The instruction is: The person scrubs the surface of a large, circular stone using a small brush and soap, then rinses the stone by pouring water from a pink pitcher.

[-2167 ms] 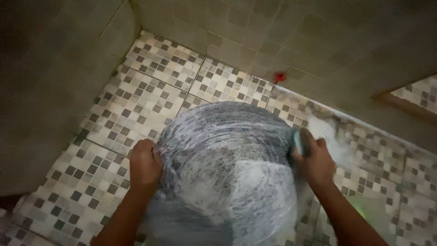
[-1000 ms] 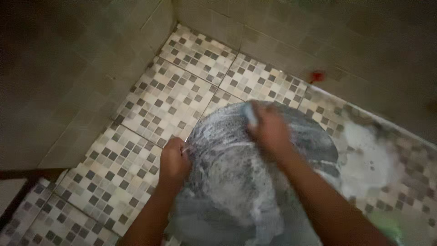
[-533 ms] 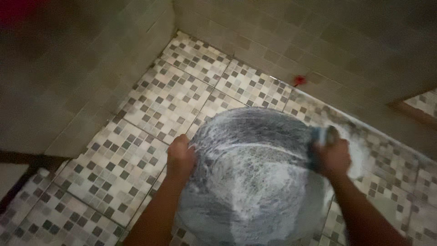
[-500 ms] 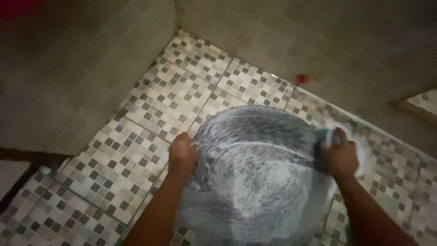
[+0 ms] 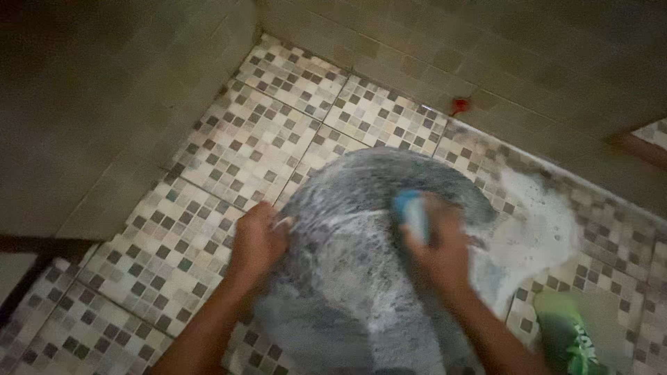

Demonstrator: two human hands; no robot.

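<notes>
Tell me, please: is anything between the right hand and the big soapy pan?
Only the blue sponge, which the right hand holds and presses onto the foamy round pan. The left hand rests directly on the pan's left edge.

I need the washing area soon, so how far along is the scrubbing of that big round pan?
Suds already cover most of the upturned round pan, and foam has run onto the tiled floor at its right. In hand: the left hand grips the rim while the right hand presses a blue scrubber on the upper part. Left: the far edge looks darker, less lathered, and nothing is rinsed.
</notes>
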